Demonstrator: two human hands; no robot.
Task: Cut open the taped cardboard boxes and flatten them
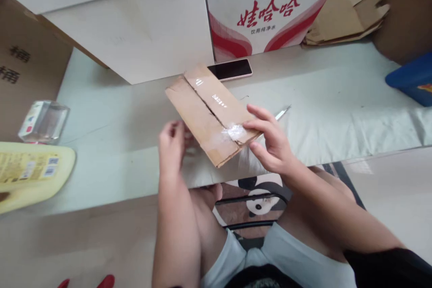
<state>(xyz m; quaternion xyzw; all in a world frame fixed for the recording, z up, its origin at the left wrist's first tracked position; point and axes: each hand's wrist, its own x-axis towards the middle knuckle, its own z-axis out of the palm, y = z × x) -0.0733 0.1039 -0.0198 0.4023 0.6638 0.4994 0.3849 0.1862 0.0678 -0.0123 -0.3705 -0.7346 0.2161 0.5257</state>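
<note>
A flat brown cardboard box (205, 117) is held tilted above the pale cloth-covered table. A dark seam runs along its face, and shiny clear tape (235, 132) covers one end. My right hand (270, 141) is closed on its near right corner, thumb and fingers on either side. Beside those fingers a thin silvery tool (282, 112) with a pointed tip sticks out; its other end is hidden. My left hand (173, 146) is at the box's left edge with bent fingers, blurred and partly out of sight, so its hold is unclear.
Behind the box lies a phone (232, 69), near a white carton with red lettering (266, 13) and a plain white carton (135, 31). Folded cardboard (347, 13) and a blue container (413, 80) stand right. A yellow bottle (37, 173) and clear plastic box (43, 121) lie left.
</note>
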